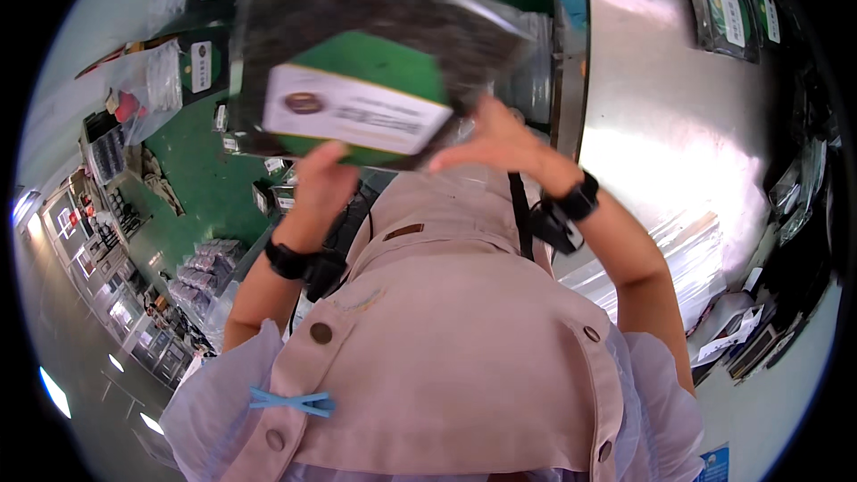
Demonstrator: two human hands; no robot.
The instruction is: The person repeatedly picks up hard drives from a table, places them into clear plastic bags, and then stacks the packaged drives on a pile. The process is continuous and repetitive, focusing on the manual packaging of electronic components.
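A large flat clear plastic bag [348, 13] of dark contents is lifted in front of me, slightly tilted and blurred. It carries a green and white label [357, 112]. My left hand [323, 180] grips its lower edge, the thumb on the front face and the other fingers hidden behind it. At the lower right corner is my right hand [500, 143], closed about the clear plastic edge, with its thumb stretched along below and some fingertips hidden.
Similar labelled bags lie on the pale table [625, 80] at the far right, including one dark bag [728, 13]. More packs [203, 62] stand at the left. Several wrapped bundles [210, 268] sit on the green floor [178, 156]. Clear plastic sheets [683, 254] lie to my right.
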